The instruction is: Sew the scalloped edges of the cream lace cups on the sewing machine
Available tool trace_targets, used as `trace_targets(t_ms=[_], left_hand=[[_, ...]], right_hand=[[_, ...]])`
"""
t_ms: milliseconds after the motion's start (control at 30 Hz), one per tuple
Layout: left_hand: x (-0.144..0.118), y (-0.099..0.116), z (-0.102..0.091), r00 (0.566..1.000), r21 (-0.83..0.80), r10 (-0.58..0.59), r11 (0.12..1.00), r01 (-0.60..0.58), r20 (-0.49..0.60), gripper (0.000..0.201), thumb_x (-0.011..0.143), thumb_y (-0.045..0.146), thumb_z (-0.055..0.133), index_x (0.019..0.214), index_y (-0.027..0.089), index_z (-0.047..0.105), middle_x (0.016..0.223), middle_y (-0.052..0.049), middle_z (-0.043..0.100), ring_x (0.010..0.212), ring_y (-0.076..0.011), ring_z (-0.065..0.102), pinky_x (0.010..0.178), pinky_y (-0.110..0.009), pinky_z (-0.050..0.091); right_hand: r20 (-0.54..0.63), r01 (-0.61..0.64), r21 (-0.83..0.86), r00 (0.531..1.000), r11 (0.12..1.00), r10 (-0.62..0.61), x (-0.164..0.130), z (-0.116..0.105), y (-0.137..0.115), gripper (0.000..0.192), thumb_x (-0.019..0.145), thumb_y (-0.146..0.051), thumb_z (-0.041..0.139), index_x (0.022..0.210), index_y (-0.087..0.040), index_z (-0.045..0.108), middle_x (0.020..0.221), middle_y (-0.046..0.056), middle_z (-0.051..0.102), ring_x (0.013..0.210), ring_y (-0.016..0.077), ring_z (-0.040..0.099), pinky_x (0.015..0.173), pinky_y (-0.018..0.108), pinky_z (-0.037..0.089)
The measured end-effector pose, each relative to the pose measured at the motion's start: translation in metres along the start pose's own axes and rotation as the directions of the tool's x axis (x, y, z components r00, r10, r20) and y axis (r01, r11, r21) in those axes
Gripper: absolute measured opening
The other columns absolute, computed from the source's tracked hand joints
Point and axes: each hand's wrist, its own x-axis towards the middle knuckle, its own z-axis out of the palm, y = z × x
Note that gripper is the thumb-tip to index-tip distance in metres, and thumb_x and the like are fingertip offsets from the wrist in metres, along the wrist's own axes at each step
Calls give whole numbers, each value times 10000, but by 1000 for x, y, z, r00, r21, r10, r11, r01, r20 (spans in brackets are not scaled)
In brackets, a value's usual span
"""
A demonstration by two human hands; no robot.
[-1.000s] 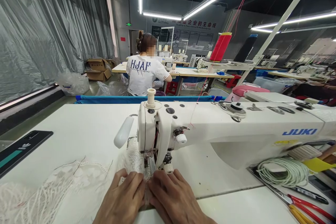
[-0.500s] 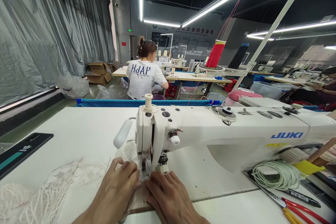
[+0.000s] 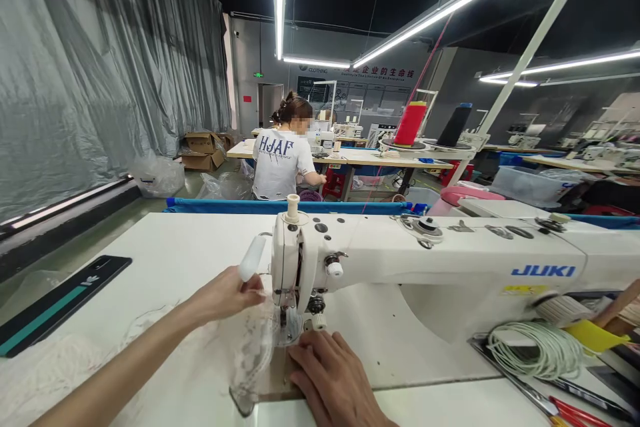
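My left hand is behind and left of the needle area, fingers pinched on sheer white lace. The lace lies beside and under the presser foot of a white sewing machine and hangs over the bed's front left corner. Close in front of the foot rests my right hand, its fingers bent and together on the bed. What lies under those fingertips is hidden. White fringed material spreads over the table at the left.
A black and teal long box lies at the left. Right of the machine bed are a coil of pale green cord, a black pen and red-handled scissors. Beyond the table, a person in a white shirt sits at another table.
My left hand has moved from the front of the presser foot back and left, uncovering the lace there. My right hand stays nearly in place. The view has tilted up slightly.
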Motion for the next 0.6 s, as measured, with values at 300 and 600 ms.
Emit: trace_targets(t_ms=[300, 600], left_hand=[[-92, 73, -32, 971, -131, 49, 991, -19, 234, 375, 902, 462, 437, 677, 190, 565, 870, 5, 487, 770, -117, 477, 720, -199, 379], [-133, 64, -2, 975, -251, 5, 966, 52, 220, 346, 888, 481, 464, 741, 198, 598, 1018, -30, 519, 900, -155, 514, 786, -234, 399]], right_hand=[[28, -71, 553, 997, 830, 67, 2, -36, -36, 574, 836, -542, 578, 1248, -177, 415, 1173, 148, 475, 1066, 255, 487, 901, 388, 421], [302, -270, 846, 953, 460, 5, 12, -69, -72, 339, 806, -484, 646, 825, -145, 637, 761, 17, 584, 751, 136, 537, 748, 254, 416]])
